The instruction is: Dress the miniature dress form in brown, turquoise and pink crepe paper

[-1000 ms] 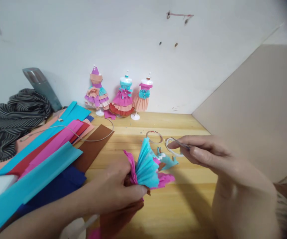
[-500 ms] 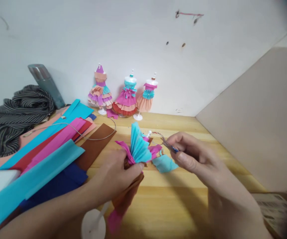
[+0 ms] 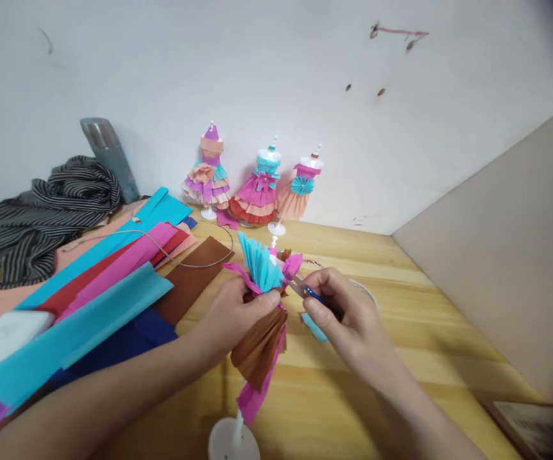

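Observation:
My left hand (image 3: pixel 240 308) is closed around the waist of a small dress-form mannequin, its thumb across the front. The mannequin wears a brown crepe paper skirt (image 3: pixel 259 348), and a long pink strip (image 3: pixel 256 397) hangs below it. Above my thumb spreads a pleated turquoise paper fan (image 3: pixel 260 265), beside a pink paper piece (image 3: pixel 293 263). Small scissors (image 3: pixel 299 285) with blue handles are pinched in my right hand (image 3: pixel 346 306). Their blades reach the pink paper at the mannequin's right side; whether they touch it I cannot tell. The white round base (image 3: pixel 234 441) shows at the bottom.
Three dressed mannequins, one in a layered dress (image 3: pixel 206 182), stand against the wall. Crepe paper sheets (image 3: pixel 113 319) and a white box (image 3: pixel 12 338) lie left, near a striped cloth (image 3: pixel 60 204) and a bottle (image 3: pixel 110 156). A turquoise scrap (image 3: pixel 313 327) lies under my right hand.
My right hand has brought the scissors left, up to the pink paper. The mannequin stands more upright in my left hand, and the camera view has shifted a little.

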### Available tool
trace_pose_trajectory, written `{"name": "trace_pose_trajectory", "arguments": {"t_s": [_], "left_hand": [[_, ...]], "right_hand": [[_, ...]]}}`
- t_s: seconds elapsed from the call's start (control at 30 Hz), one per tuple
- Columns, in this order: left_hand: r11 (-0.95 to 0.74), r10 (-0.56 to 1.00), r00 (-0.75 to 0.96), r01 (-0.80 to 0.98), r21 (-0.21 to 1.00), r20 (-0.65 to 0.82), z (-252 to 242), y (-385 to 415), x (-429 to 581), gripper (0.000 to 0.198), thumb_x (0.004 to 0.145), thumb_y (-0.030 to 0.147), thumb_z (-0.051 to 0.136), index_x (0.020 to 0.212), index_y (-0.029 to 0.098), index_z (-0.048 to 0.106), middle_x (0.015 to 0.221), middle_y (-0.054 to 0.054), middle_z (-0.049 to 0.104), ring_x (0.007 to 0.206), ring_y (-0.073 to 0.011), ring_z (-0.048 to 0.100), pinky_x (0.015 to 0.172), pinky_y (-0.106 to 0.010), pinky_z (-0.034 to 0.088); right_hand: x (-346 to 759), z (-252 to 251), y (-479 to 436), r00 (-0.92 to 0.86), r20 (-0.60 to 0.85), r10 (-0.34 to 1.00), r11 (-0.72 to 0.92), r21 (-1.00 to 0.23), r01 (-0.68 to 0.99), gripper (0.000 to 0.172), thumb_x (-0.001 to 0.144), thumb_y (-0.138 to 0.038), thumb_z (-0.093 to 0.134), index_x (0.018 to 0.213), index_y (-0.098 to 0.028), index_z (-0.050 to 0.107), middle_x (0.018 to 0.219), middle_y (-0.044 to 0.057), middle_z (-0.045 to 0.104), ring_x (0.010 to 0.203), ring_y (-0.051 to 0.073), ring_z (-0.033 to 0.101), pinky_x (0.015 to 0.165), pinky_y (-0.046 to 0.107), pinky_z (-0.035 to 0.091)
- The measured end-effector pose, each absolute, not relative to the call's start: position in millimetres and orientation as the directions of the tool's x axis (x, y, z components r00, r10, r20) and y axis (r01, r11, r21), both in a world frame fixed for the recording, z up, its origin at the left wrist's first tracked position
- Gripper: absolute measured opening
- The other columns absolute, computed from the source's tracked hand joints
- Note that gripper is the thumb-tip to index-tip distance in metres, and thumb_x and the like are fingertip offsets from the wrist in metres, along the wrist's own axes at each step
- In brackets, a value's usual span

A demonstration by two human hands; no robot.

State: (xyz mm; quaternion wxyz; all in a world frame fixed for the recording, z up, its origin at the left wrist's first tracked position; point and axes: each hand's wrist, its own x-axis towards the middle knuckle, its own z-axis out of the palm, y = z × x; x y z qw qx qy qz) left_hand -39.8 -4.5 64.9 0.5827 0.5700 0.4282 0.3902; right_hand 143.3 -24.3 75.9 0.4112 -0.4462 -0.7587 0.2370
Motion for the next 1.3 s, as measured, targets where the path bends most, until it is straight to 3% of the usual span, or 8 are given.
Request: {"name": "trace_pose_trajectory", "arguments": {"t_s": [0.23,0.6,0.73,0.93,1.3], "left_hand": [[0.090,0.929,0.364,-0.054,0.995,-0.064,64,-5,-38,0.037,0.076,0.044,0.060,0.098,0.014,0.064,0.105,-0.012,0.070,0.100,-0.0275,0.064,0.088,-0.038,0.050],[0.052,0.931,0.364,-0.040,0.998,-0.034,65,-5,-38,0.028,0.079,0.038,0.058,0.095,0.016,0.065,0.104,-0.010,0.071,0.104,-0.0284,0.063,0.096,-0.040,0.047],[0.077,0.926,0.375,-0.065,0.995,-0.048,64,-6,-37,0.030,0.080,0.039,0.058,0.096,0.015,0.065,0.105,-0.010,0.071,0.103,-0.0279,0.064,0.095,-0.040,0.047],[0.135,0.910,0.405,-0.072,0.988,-0.095,62,-4,-37,0.029,0.078,0.043,0.060,0.084,0.015,0.063,0.090,-0.008,0.071,0.095,-0.0268,0.064,0.086,-0.037,0.049],[0.126,0.924,0.374,-0.103,0.987,-0.079,57,-4,-36,0.032,0.078,0.045,0.063,0.087,0.015,0.062,0.087,-0.008,0.070,0.094,-0.0260,0.065,0.086,-0.037,0.049]], "right_hand": [[142,75,-19,-0.272,0.426,0.863,0.503,-0.664,0.554,0.018,0.093,-0.032,0.050,0.081,-0.019,0.049,0.065,-0.003,0.047,0.056,0.012,0.043,0.052,0.025,0.034],[142,72,-20,-0.304,0.361,0.881,0.472,-0.699,0.538,0.023,0.095,-0.036,0.047,0.079,-0.020,0.048,0.065,-0.004,0.043,0.055,0.011,0.039,0.051,0.025,0.032],[141,75,-21,-0.311,0.381,0.871,0.492,-0.658,0.570,0.022,0.094,-0.036,0.049,0.080,-0.020,0.048,0.064,-0.003,0.046,0.055,0.012,0.042,0.051,0.025,0.033],[139,82,-26,-0.367,0.390,0.845,0.535,-0.595,0.600,0.020,0.094,-0.035,0.048,0.081,-0.020,0.049,0.066,-0.001,0.053,0.056,0.012,0.046,0.053,0.025,0.037],[148,89,-26,-0.336,0.394,0.855,0.515,-0.577,0.633,0.017,0.092,-0.030,0.052,0.080,-0.020,0.050,0.061,-0.004,0.048,0.052,0.011,0.042,0.049,0.024,0.033]]}}
